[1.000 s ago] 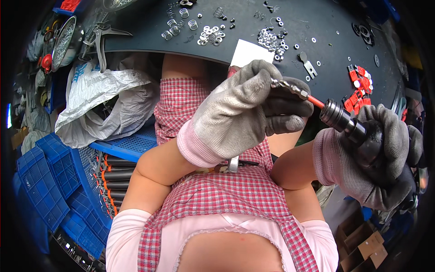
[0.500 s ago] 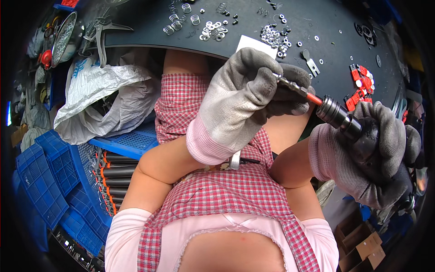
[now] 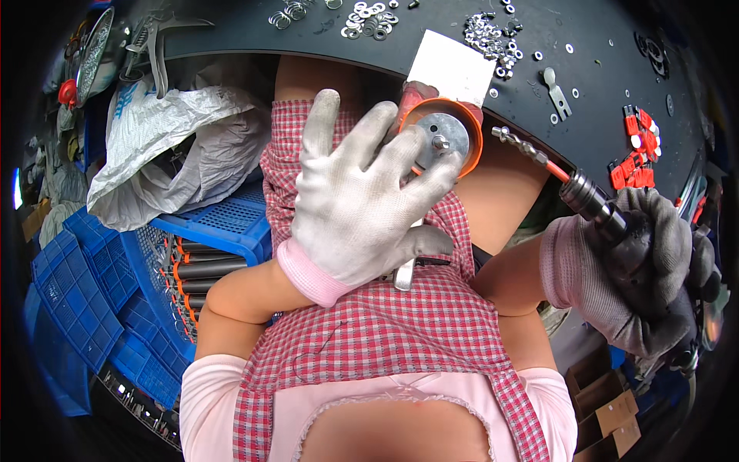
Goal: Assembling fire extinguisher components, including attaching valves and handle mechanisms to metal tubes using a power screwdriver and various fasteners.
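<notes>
An orange-rimmed round part (image 3: 478, 158) faces up in front of me at the table edge. A grey metal disc (image 3: 454, 127) with a small threaded stud sits inside its rim. My left hand (image 3: 366, 189), gloved, is spread over the part's near-left side; two fingertips lie over the disc beside the stud. My right hand (image 3: 650, 258), also gloved, is wrapped round a black power screwdriver (image 3: 589, 196). Its long bit (image 3: 527, 146) has a red sleeve and a knobbly silver end, which points toward the round part and stands apart from it.
A white block (image 3: 453, 68) lies just beyond the part. On the dark table (image 3: 570, 23) are nuts (image 3: 493, 38), washers (image 3: 369, 19), springs (image 3: 292, 11), a small metal fork (image 3: 554, 94) and red-and-white pieces (image 3: 639, 146). A white sack (image 3: 173, 146) and blue crates (image 3: 77, 285) stand at left.
My left hand has left the bit's tip, opened and moved down-left onto the round part, which was hidden before. The screwdriver has shifted slightly right and down, still in my right hand.
</notes>
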A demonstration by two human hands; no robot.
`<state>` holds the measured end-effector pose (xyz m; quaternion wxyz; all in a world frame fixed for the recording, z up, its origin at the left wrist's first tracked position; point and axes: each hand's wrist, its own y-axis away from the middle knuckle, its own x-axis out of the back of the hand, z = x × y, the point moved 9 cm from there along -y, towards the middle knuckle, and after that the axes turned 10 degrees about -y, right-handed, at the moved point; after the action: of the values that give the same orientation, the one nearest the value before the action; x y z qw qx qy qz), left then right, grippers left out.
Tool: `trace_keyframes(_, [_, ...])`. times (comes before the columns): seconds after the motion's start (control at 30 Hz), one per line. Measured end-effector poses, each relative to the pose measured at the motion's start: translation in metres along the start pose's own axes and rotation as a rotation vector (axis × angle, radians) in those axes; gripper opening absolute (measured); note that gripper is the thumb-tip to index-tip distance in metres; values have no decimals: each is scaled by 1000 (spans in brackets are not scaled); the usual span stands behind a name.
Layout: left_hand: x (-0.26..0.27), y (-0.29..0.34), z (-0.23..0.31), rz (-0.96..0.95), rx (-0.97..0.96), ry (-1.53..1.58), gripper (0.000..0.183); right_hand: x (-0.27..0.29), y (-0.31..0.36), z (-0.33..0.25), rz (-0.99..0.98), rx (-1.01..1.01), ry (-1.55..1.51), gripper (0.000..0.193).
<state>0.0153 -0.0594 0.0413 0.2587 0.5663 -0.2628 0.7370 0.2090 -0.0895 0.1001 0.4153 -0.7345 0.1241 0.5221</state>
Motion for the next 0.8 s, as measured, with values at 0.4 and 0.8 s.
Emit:
trace_keyframes(0.4, [-14, -4, -4, -68, 17, 112, 75, 34, 9, 26, 101, -310, 193, 42])
trace_keyframes(0.8, [-25, -3, 0, -5, 58, 95, 67, 21, 17, 57, -158, -487, 615, 51])
